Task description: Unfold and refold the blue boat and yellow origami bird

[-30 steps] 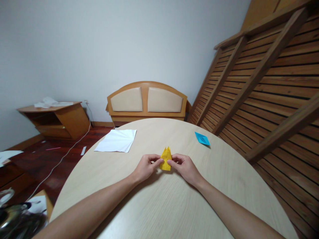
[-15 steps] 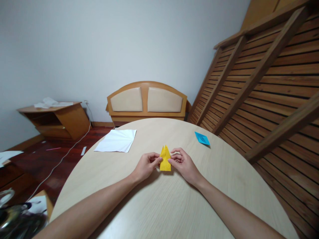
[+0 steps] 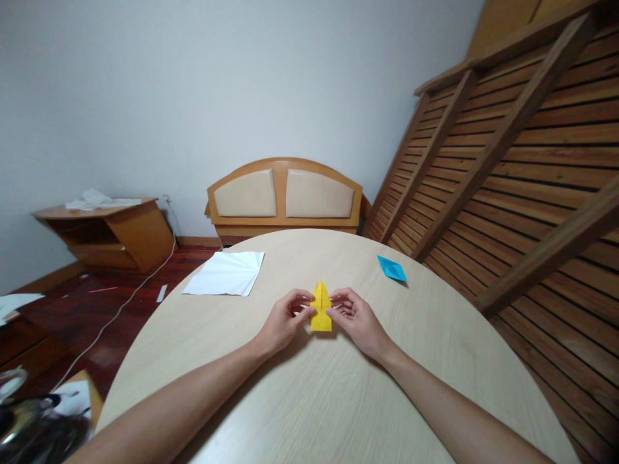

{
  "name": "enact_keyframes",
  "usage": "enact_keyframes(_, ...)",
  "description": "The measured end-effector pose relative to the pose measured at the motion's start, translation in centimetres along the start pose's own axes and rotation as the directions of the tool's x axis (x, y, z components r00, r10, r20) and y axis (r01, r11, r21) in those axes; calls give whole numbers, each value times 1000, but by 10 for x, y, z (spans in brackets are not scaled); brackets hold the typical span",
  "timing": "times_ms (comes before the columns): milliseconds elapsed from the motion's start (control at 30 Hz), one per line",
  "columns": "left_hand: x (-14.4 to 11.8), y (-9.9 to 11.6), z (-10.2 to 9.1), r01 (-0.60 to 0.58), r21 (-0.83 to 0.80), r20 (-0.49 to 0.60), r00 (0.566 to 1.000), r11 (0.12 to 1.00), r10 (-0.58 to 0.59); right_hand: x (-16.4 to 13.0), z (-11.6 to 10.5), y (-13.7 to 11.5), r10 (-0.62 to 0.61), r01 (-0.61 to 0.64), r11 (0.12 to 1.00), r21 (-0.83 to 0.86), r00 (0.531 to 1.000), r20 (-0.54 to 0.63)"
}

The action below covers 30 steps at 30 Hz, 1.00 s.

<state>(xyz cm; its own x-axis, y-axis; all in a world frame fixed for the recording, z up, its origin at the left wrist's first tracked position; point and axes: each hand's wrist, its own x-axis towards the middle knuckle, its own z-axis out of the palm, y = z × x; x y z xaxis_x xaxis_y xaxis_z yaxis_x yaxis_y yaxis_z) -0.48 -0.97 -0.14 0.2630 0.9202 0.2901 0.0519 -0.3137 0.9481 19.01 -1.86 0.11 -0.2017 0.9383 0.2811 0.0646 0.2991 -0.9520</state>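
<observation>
Between my two hands is a piece of folded yellow paper (image 3: 321,316), with narrow points at its top and a straight lower edge. My left hand (image 3: 289,316) pinches its left side, thumb on the front. On the opposite side my right hand (image 3: 355,319) grips the right edge in the same way, its other fingers curled behind. The paper appears just above the round table (image 3: 309,399), over a small shadow. Fingertips behind the paper are hidden.
A creased white sheet (image 3: 225,274) lies at the table's far left. Toward the far right rests a folded blue paper (image 3: 392,269). Beyond the table stands a padded headboard (image 3: 285,193); a slatted wooden frame (image 3: 522,161) leans along the right.
The fingers of my left hand have risen slightly along the yellow paper's edge, and my right fingers have drawn in against it. The paper's front folds look flatter. Everything else stays put.
</observation>
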Motion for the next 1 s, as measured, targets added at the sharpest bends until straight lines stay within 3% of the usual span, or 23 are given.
enact_keyframes(433,-1,-3,-2,-7,-20,24,1000,1000,8,-1,0,-2,13,-12,1000,-14,1000,9)
enact_keyframes(1000,-2,4,-1,-39,134,77,997,990,29,-2,0,-2,-29,33,997,-74,998,58)
